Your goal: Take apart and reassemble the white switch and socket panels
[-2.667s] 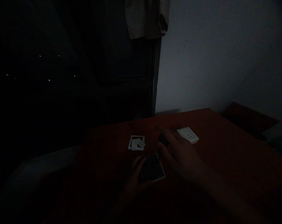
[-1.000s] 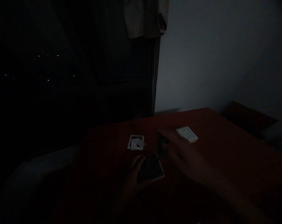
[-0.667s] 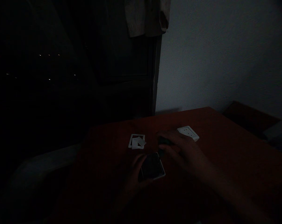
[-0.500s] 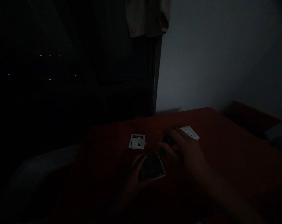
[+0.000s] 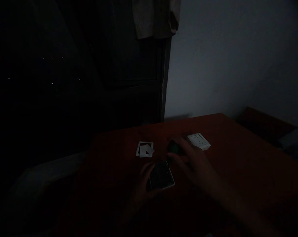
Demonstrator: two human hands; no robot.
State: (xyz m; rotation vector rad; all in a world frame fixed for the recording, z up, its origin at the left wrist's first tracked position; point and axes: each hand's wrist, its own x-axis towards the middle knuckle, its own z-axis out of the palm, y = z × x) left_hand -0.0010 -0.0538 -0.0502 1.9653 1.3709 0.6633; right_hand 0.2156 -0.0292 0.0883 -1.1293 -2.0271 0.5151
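In dim light, my left hand grips a square wall-plate unit with a dark face and thin white rim, its fingers curled round the left side. My right hand is closed on a green-handled screwdriver. The tool's lower end is near the unit's upper right corner; it is too dark to tell whether they touch. Behind the left hand lies a white square frame with loose white plates on it. A white wall socket with slots facing up lies beyond my right hand.
All this is on a reddish-brown table. Past its far edge stand a pale wall and a dark window with small lights outside. Cloth hangs above. A dark brown flat piece of furniture is at the right.
My right hand has shifted slightly left and down, tilting so that the green handle shows more and the wall socket is uncovered. The left hand and the unit stay in place.
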